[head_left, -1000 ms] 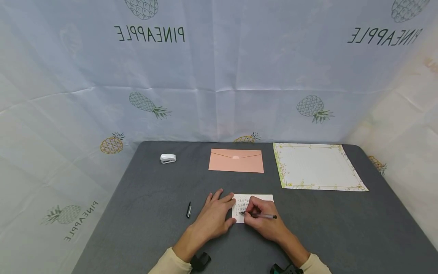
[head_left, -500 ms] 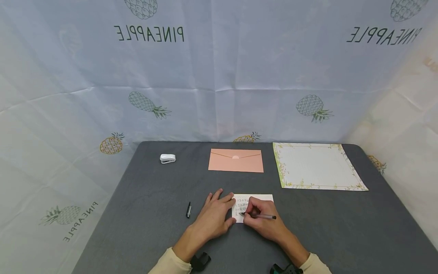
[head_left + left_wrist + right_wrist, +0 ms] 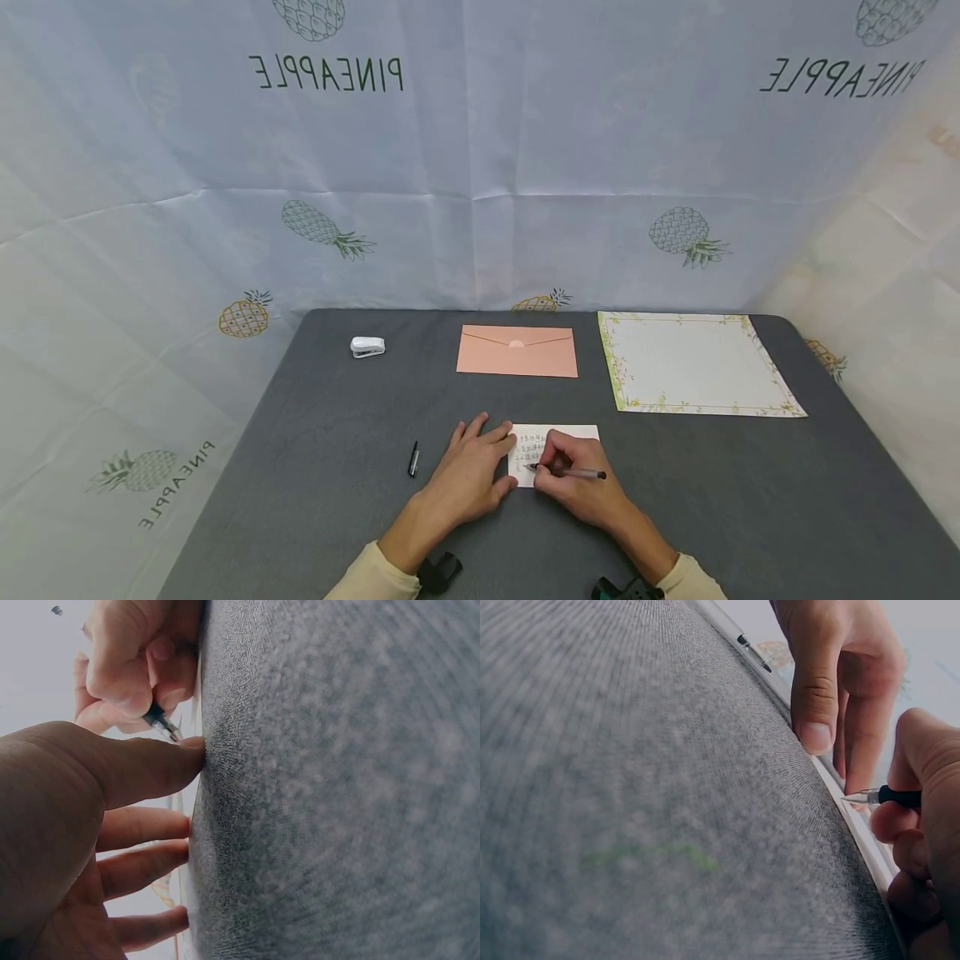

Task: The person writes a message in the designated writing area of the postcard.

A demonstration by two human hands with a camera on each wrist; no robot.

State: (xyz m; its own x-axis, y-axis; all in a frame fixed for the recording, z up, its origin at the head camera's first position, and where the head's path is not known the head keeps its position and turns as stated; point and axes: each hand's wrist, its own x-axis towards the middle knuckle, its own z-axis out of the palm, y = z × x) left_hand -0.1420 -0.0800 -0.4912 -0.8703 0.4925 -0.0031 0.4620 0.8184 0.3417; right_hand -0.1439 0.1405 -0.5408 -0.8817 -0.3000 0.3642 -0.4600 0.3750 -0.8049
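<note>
1. Grey, felt-like cloth with a fine woven grain covers the table (image 3: pixel 315 467), as is seen close up in both wrist views.
2. A small white rectangular card (image 3: pixel 577 433), marked with several rows of handwriting, lies flat near the table's front edge, between the two hands.
3. The card's left edge is pressed down by the left hand (image 3: pixel 472 467), whose fingers are stretched out flat and grasp nothing.
4. A slim pen (image 3: pixel 573 473) with a dark grip and metal tip is pinched by the curled fingers of the right hand (image 3: pixel 581 483); its tip is set on the card.
5. A black pen cap (image 3: pixel 413 459) lies on the cloth, left of the left hand.
6. Farther back are seen a small white stapler (image 3: pixel 367 347), a salmon-pink paper envelope (image 3: pixel 517 352) with a closed pointed flap, and a square sheet (image 3: pixel 693 363) bordered with green leaves.
</note>
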